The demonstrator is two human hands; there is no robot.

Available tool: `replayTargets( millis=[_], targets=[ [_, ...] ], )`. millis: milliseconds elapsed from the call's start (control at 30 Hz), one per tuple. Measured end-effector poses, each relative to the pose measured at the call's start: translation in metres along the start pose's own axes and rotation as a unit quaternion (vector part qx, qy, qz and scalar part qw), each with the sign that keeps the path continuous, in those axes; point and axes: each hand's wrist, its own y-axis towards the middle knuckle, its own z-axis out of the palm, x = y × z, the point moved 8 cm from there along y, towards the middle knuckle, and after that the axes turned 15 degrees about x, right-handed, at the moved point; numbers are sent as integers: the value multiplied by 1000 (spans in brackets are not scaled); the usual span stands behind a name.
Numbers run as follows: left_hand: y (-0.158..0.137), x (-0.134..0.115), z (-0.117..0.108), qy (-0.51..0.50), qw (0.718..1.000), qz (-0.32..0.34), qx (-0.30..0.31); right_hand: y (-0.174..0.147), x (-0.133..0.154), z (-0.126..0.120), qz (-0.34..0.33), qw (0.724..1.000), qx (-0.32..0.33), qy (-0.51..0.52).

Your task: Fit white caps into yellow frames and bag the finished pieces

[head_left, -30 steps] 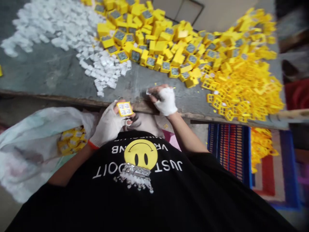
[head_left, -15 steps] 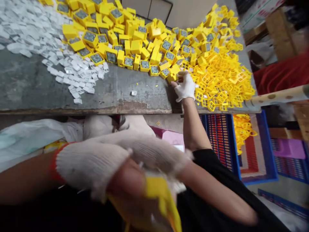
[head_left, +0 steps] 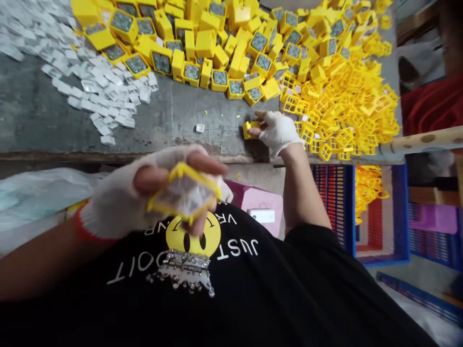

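Note:
My left hand (head_left: 123,197), in a white glove with a red cuff and bare fingertips, is raised over my lap. Its fingers hold a yellow-rimmed case (head_left: 186,193) with a clear, whitish face, blurred by motion. At the table's front edge, my right hand (head_left: 277,130), in a white glove, has its bare fingers closed on a small yellow block (head_left: 249,130) resting on the tabletop. Just beyond it lie several yellow cases (head_left: 237,89) with grey faceted faces. A heap of yellow lattice frames (head_left: 333,106) lies immediately right of this hand.
Small translucent white pieces (head_left: 94,91) are heaped on the left of the grey table (head_left: 162,130), and one white piece (head_left: 200,128) lies apart near the middle. Below on the right stands a blue crate (head_left: 400,217). A white phone (head_left: 262,216) rests on a pink surface (head_left: 271,197).
My right hand has drawn the yellow block away from the pile toward the table edge. My left hand has risen with its case. A gloved forearm crossing the foreground has gone from view.

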Motion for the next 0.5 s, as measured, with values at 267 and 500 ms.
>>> replayTargets(
  millis=[267, 500],
  targets=[
    [45, 23, -62, 6, 997, 65, -45, -47, 108, 10, -216, 973, -43, 67],
    [29, 25, -65, -30, 993, 107, -41, -93, 203, 12, -389, 910, 33, 137]
  ],
)
